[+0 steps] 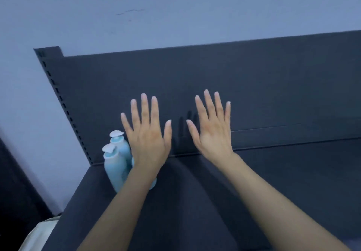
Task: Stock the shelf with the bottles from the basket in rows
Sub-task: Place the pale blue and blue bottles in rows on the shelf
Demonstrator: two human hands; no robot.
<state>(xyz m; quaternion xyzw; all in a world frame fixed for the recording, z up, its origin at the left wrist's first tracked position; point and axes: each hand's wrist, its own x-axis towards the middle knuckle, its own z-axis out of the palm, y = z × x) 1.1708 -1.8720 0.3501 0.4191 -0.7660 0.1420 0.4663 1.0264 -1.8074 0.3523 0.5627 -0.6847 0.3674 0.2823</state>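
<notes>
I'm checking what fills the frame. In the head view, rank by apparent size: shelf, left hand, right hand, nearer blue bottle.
1. shelf: largest by far.
2. left hand and right hand: look alike, not ranked.
3. nearer blue bottle: smallest, though the left forearm hides part of it.

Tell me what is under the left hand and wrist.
Two blue bottles with white caps stand on the shelf, partly covered by the left hand and wrist. A blue edge past the wrist may be a third; the arm hides the rest.

left hand [147, 140]: fingers spread, flat | right hand [213, 133]: fingers spread, flat | both arms outstretched
</notes>
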